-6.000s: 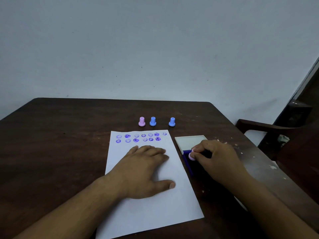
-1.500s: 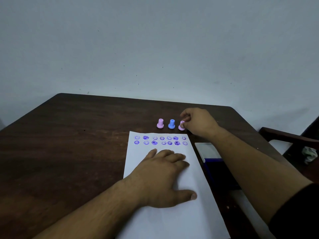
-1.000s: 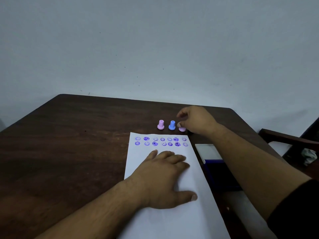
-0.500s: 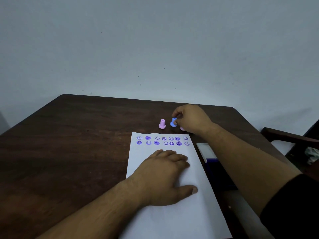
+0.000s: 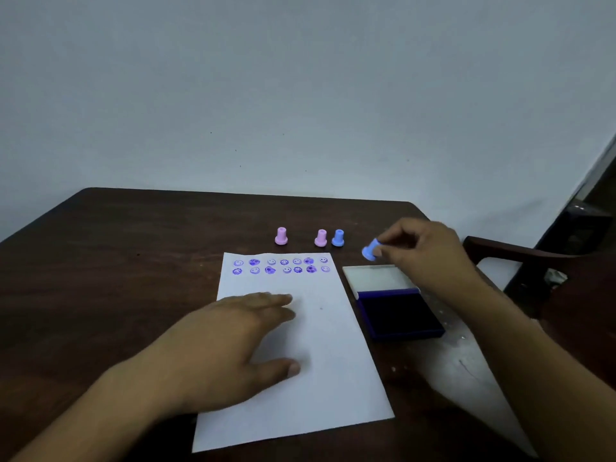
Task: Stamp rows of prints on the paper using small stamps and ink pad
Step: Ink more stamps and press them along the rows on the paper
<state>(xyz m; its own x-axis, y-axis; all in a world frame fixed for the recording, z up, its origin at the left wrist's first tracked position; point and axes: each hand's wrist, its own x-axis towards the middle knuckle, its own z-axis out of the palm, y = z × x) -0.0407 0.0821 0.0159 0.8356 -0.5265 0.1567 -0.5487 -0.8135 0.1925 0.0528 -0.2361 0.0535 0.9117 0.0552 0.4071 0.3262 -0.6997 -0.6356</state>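
Paper (image 5: pixel 320 345) pinned flat by left hand (image 5: pixel 230 341); right hand (image 5: pixel 423 251) pinches blue stamp (image 5: pixel 370 250), probably needs inking on pad (image 5: pixel 398 313) next.

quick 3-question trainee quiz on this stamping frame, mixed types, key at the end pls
1. How many stamps stand on the table beyond the paper, and in which colours?
2. True or false: the right hand holds a blue stamp above the ink pad's open lid.
3. The left hand: A) lifts the paper, B) lies flat on the paper, C) holds a stamp.

Key
1. Three: a pink stamp, a second pink stamp, a second blue stamp.
2. True.
3. B.
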